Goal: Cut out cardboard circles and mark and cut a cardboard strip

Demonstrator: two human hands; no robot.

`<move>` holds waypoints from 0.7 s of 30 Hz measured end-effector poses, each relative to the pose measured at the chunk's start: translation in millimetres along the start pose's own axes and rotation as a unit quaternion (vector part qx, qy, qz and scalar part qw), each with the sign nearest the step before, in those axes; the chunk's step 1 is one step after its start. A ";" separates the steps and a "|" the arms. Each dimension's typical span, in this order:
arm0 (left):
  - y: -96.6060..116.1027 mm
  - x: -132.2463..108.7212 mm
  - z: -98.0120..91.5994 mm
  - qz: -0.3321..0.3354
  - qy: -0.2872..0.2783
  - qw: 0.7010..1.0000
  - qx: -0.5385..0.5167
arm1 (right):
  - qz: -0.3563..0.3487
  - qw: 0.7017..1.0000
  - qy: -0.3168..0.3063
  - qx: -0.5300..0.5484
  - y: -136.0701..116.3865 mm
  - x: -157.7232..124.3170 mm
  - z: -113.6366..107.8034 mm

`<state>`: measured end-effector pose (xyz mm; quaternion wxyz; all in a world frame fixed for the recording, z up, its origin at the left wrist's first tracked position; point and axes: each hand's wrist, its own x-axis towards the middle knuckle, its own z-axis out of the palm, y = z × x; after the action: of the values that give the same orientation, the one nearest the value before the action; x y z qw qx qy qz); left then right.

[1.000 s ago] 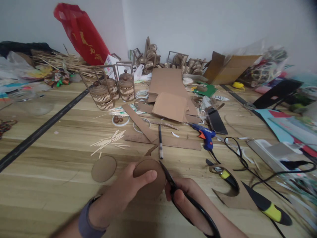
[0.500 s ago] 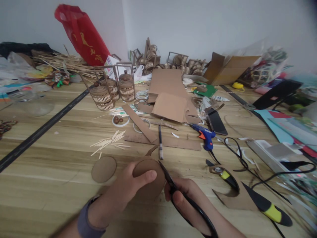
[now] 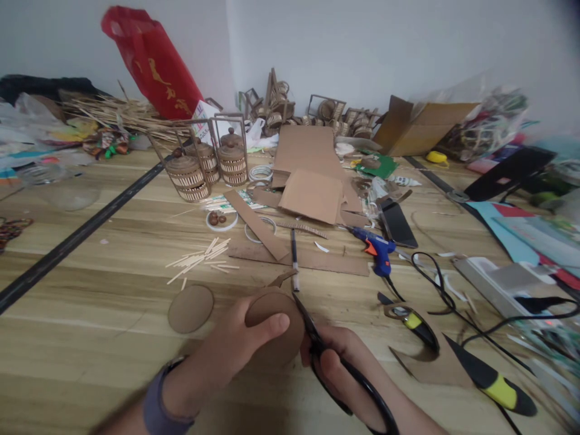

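Observation:
My left hand [image 3: 235, 341] grips a round piece of brown cardboard [image 3: 278, 338], thumb on top and fingers hidden behind. From the top of that piece a thin cardboard strip [image 3: 281, 278] sticks out towards a pen [image 3: 294, 260]. Black scissors [image 3: 312, 332] are in my right hand [image 3: 344, 356], their blades against the right edge of the round piece. A second cardboard disc [image 3: 191, 309] lies flat on the wooden table, left of my left hand.
A blue glue gun [image 3: 378, 246], a yellow-black cutter [image 3: 501, 386] and a power strip [image 3: 493, 290] lie to the right. Thin sticks [image 3: 197, 260] lie left. Small lanterns [image 3: 233, 160], cardboard sheets [image 3: 310, 196] and an open box [image 3: 421, 127] stand or lie further back.
The thin strip at the top of the round piece has swung right and now reaches over the pen. Both hands, the round piece and the scissors have shifted very slightly.

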<state>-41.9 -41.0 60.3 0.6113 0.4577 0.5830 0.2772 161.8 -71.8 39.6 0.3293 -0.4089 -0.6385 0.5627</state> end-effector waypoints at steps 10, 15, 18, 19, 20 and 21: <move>3.2 -2.9 -1.6 0.000 0.001 1.000 0.010 | 0.007 1.000 -0.001 -0.030 -0.1 -1.3 -1.5; 1.8 -1.2 -3.7 -0.004 0.008 1.000 0.022 | 0.023 0.999 -0.016 -0.035 2.1 -1.4 -4.3; 0.0 0.2 -5.3 -0.014 0.014 0.999 0.029 | 0.029 0.999 -0.025 -0.035 1.3 -1.7 -5.2; -0.8 0.6 -5.9 -0.015 0.012 0.999 0.031 | 0.027 0.999 -0.024 -0.036 0.9 -1.8 -5.3; -1.6 1.0 -6.4 -0.017 0.012 0.999 0.032 | 0.025 0.999 -0.024 -0.036 0.5 -2.1 -5.4; -2.2 1.4 -6.7 -0.018 0.012 0.999 0.034 | 0.022 0.999 -0.024 -0.038 0.2 -2.3 -5.5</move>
<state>-48.6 -39.2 58.4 0.5933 0.4643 0.6077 0.2513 167.7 -71.4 40.3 0.2860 -0.4216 -0.6578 0.5547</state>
